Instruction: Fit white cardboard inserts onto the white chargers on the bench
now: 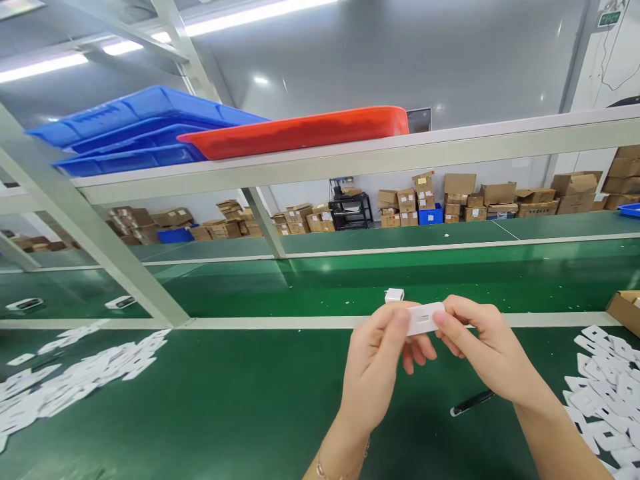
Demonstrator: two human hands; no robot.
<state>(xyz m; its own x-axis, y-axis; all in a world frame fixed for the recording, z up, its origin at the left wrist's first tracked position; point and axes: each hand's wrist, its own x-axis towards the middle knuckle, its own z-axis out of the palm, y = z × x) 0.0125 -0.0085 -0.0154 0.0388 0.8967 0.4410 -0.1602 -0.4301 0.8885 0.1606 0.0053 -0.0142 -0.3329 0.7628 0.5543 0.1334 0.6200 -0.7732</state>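
Observation:
Between both hands is a small white plastic plate (423, 319), flat and rectangular, with a narrow slot in its middle. My left hand (376, 363) pinches its left end between thumb and fingers. At the other end, the thumb and fingers of my right hand (483, 340) close on it. Just beyond my left hand lies a white block (395, 295) that looks like a plug adapter. A black pen-like tool (471, 403) rests on the green worktop (240, 400), partly hidden by my right wrist.
Piles of flat white pieces lie on the left (85, 377) and the right (607, 393). Above, a shelf (450, 143) carries blue trays (150, 127) and a red tray (305, 132). A slanted post (110, 247) rises at left. Cardboard boxes (500, 193) stand beyond.

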